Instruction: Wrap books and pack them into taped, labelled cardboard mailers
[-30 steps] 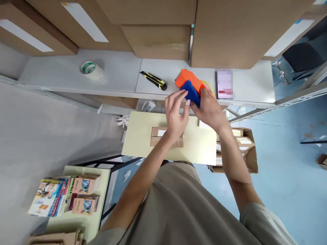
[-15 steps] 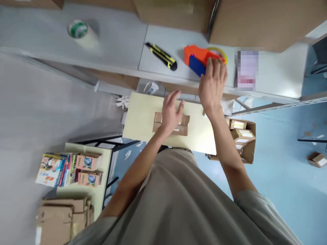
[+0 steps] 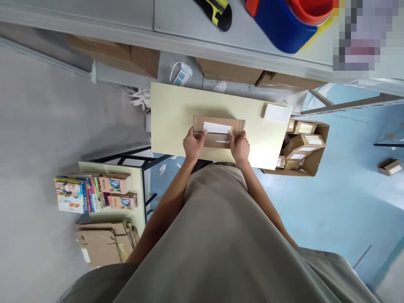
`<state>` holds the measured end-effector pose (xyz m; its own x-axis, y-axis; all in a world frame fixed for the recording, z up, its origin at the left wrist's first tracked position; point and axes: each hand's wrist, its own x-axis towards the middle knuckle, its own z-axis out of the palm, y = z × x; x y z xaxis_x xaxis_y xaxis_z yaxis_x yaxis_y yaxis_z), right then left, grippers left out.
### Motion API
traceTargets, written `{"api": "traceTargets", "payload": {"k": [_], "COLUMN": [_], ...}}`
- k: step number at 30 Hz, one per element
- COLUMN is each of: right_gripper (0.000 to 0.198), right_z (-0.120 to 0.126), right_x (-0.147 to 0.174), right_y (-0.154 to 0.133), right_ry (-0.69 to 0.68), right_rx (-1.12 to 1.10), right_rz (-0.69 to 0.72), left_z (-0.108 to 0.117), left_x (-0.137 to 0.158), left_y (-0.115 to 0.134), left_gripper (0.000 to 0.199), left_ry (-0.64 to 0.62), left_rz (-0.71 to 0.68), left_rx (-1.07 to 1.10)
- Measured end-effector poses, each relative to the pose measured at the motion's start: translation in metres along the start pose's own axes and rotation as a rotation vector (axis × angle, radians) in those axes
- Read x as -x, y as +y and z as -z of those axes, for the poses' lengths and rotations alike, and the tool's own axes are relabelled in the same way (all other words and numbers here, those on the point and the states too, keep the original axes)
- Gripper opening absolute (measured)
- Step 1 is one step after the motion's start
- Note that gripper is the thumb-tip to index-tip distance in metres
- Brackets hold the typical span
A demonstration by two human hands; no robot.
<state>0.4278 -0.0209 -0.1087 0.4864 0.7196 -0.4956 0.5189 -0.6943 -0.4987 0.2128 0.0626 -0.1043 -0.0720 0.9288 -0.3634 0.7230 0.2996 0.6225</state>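
A small brown cardboard box (image 3: 218, 119) with a white label on top is at the middle of the pale yellow table (image 3: 172, 122). My left hand (image 3: 193, 144) grips its left end, thumb on top and fingers down the side. At the right end, my right hand (image 3: 240, 147) holds it the same way. Whether the box rests on the table or is slightly lifted I cannot tell. On the grey shelf above lie a blue and red tape dispenser (image 3: 277, 25) and a black and yellow utility knife (image 3: 218, 11), both partly cut off by the frame edge.
A white box (image 3: 277, 112) lies at the table's right end. Beside it, an open carton (image 3: 311, 162) holds several small boxes. Behind the table is a power strip (image 3: 182, 75). Books (image 3: 71, 195) and flattened cardboard (image 3: 101, 244) are at lower left.
My right hand has left the tape dispenser on the shelf and come down to the box's right end. My left hand has closed on its left end. The view has tilted downward.
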Motion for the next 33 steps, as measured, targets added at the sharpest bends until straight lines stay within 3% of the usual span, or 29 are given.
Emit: {"api": "traceTargets", "payload": {"k": [3, 8, 14, 18, 22, 27, 33], "right_gripper": [0.071, 0.069, 0.07, 0.065, 0.055, 0.052, 0.07], "right_z": [0.005, 0.009, 0.02, 0.041, 0.049, 0.019, -0.028], "right_x": [-0.003, 0.001, 0.004, 0.008, 0.015, 0.032, 0.059], "right_y": [0.009, 0.02, 0.01, 0.0, -0.005, -0.002, 0.011], "right_ry": [0.036, 0.126, 0.182, 0.336, 0.365, 0.314, 0.221], "right_rx": [-0.037, -0.101, -0.251, -0.321, -0.331, -0.441, -0.538], "right_rz": [0.017, 0.072, 0.12, 0.187, 0.176, -0.001, -0.145], "left_z": [0.005, 0.014, 0.026, 0.042, 0.052, 0.044, 0.029], "left_x": [-0.01, -0.028, -0.042, -0.057, -0.066, -0.06, -0.047], "left_y": [-0.01, -0.03, -0.023, -0.011, -0.01, -0.034, -0.069], "left_gripper": [0.038, 0.048, 0.026, 0.03, 0.034, 0.039, 0.049], "left_ry": [-0.083, -0.255, -0.314, -0.284, -0.328, -0.434, -0.594], "left_rz": [-0.037, -0.034, -0.169, -0.31, -0.395, -0.283, -0.116], "left_rx": [0.088, 0.399, 0.228, 0.239, 0.314, 0.317, 0.339]}}
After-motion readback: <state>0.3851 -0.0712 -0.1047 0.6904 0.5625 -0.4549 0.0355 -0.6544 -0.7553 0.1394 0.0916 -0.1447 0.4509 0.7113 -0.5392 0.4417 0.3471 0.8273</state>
